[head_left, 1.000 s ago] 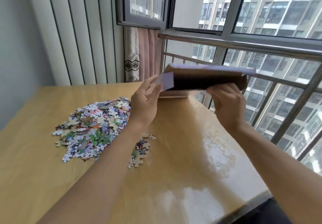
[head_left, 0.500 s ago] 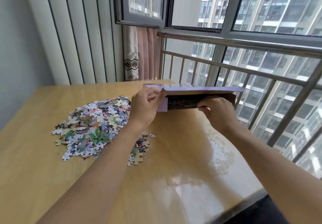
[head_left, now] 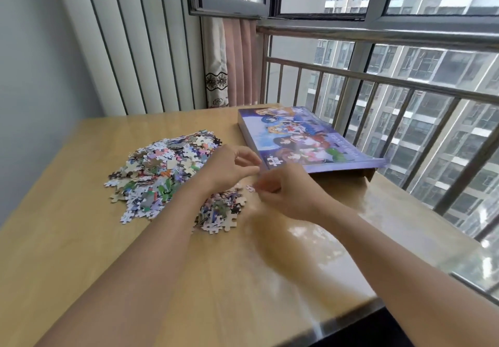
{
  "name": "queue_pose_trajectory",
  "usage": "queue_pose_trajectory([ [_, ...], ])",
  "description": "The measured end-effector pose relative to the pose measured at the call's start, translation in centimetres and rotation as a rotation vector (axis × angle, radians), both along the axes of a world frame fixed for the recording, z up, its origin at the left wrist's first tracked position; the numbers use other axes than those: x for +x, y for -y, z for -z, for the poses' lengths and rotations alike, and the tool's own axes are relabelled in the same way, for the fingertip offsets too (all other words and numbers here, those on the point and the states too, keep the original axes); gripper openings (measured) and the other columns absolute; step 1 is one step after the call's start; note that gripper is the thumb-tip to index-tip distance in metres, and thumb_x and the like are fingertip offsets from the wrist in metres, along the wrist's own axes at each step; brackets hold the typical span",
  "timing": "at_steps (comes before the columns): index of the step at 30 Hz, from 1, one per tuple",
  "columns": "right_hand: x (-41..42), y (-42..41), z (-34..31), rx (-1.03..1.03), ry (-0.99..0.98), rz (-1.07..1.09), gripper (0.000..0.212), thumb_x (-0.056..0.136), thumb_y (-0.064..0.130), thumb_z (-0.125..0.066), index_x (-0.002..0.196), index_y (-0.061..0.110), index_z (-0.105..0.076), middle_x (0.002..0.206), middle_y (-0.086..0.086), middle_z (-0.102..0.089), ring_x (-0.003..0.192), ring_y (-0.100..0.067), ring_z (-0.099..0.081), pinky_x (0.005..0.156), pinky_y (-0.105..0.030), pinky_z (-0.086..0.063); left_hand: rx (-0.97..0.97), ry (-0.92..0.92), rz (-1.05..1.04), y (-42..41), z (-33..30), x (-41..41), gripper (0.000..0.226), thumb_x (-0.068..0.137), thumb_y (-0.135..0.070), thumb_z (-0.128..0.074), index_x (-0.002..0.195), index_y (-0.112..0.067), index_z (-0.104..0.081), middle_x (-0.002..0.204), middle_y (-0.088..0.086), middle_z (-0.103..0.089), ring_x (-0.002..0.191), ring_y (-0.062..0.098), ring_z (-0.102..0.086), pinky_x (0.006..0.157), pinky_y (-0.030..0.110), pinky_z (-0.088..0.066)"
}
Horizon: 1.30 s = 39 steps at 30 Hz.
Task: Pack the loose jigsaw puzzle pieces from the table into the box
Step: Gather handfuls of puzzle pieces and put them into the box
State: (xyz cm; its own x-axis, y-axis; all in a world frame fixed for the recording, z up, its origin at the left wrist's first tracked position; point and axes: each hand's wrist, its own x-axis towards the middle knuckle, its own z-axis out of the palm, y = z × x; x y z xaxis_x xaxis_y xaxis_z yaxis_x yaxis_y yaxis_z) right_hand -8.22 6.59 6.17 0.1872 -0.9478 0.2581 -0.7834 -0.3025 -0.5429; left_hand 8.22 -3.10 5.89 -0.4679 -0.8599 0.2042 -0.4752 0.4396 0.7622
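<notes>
A second ago I had the box (head_left: 305, 137) lifted in both hands; now it lies flat on the table (head_left: 81, 252), right of centre in the frame, picture side up with its brown open end facing me. My left hand (head_left: 229, 168) and right hand (head_left: 286, 193) have dropped to mid-frame, fingers loosely curled; whether they pinch anything I cannot tell through the blur. The puzzle pieces (head_left: 162, 171) sit heaped centre-left, none packed yet. The lid's printed writing is too small to read.

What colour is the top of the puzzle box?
Mostly purple-blue, with cartoon characters printed on the box. The head view shows it.
</notes>
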Motion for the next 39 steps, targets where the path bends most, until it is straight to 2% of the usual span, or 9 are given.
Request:
queue_pose_trajectory([
  [3,2.7,0.5,1.2,0.149,-0.124,0.076,0.034,0.089,0.04,-0.07,0.103,0.009,-0.065,0.095,-0.006,-0.067,0.084,-0.02,-0.062,0.072,-0.033,-0.053,-0.097,0.115,-0.154,0.1,-0.2,4.1,0.013,0.09,-0.034,-0.068,0.103,-0.033,-0.072,0.114,-0.012,-0.069,0.108,0.005,-0.062,0.083,0.027,-0.051],
  [5,4.6,1.1,1.9,0.28,-0.117,0.144,0.044,0.086,0.056,-0.071,0.081,0.015,-0.053,0.075,-0.001,-0.059,0.065,-0.013,-0.055,0.05,-0.024,-0.041,-0.181,0.245,-0.267,-0.8,0.5,7.1,0.025,0.092,-0.039,-0.064,0.116,-0.031,-0.067,0.132,-0.007,-0.061,0.122,0.013,-0.054,0.098,0.031,-0.041],
  [10,8.0,3.2,1.7,0.377,-0.028,0.239,0.054,0.074,0.061,-0.079,0.072,0.018,-0.048,0.068,0.001,-0.053,0.059,-0.011,-0.047,0.046,-0.027,-0.031,-0.368,0.35,-0.456,-4.0,4.2,11.5,0.049,0.091,-0.047,-0.06,0.135,-0.027,-0.055,0.144,-0.002,-0.05,0.136,0.021,-0.039,0.114,0.041,-0.031],
  [15,9.3,5.2,0.2,0.487,0.223,0.268,0.052,0.071,0.048,-0.087,0.067,0.016,-0.047,0.059,0.0,-0.046,0.052,-0.014,-0.046,0.047,-0.023,-0.036,-0.289,0.39,-0.409,-3.7,5.4,12.4,0.058,0.087,-0.058,-0.062,0.135,-0.027,-0.055,0.139,-0.003,-0.051,0.13,0.02,-0.041,0.109,0.04,-0.036],
  [19,10.1,6.6,-0.8,0.662,0.439,0.257,0.048,0.076,0.037,-0.087,0.103,0.005,-0.063,0.086,-0.006,-0.054,0.068,-0.018,-0.052,0.059,-0.028,-0.052,-0.276,0.306,-0.333,-3.0,5.9,11.4,0.048,0.088,-0.052,-0.063,0.131,-0.031,-0.055,0.135,-0.007,-0.053,0.128,0.019,-0.042,0.107,0.04,-0.037],
  [23,10.8,7.8,-0.7,0.688,0.404,0.204,0.058,0.077,0.04,-0.086,0.116,0.002,-0.064,0.11,-0.011,-0.064,0.069,-0.022,-0.057,0.063,-0.032,-0.054,-0.239,0.115,-0.321,-2.6,6.1,11.2,0.05,0.084,-0.043,-0.073,0.129,-0.028,-0.056,0.123,-0.007,-0.059,0.115,0.016,-0.052,0.098,0.039,-0.047],
  [28,11.3,8.7,0.0,0.532,0.151,0.179,0.063,0.068,0.061,-0.083,0.101,0.009,-0.068,0.08,-0.002,-0.059,0.063,-0.016,-0.052,0.054,-0.027,-0.042,-0.184,-0.027,-0.302,-2.7,6.1,10.6,0.07,0.074,-0.039,-0.085,0.135,-0.031,-0.052,0.115,-0.018,-0.058,0.101,-0.001,-0.055,0.078,0.001,-0.04],
  [33,11.6,9.1,0.9,0.463,0.155,0.188,0.076,0.062,0.051,-0.088,0.124,0.018,-0.057,0.104,-0.001,-0.062,0.089,-0.014,-0.06,0.077,-0.034,-0.054,-0.105,-0.162,-0.22,-2.8,6.0,10.2,0.085,0.067,-0.025,-0.091,0.139,-0.03,-0.046,0.121,-0.012,-0.062,0.107,-0.006,-0.059,0.086,0.006,-0.047],
  [39,11.4,9.0,1.7,0.429,0.319,0.216,0.042,0.07,0.024,-0.087,0.103,0.009,-0.066,0.084,-0.015,-0.063,0.067,-0.017,-0.051,0.056,-0.027,-0.041,-0.139,-0.226,-0.175,-2.9,5.8,10.1,0.097,0.06,-0.032,-0.094,0.142,-0.025,-0.043,0.127,-0.008,-0.062,0.119,-0.001,-0.057,0.094,0.017,-0.051],
])
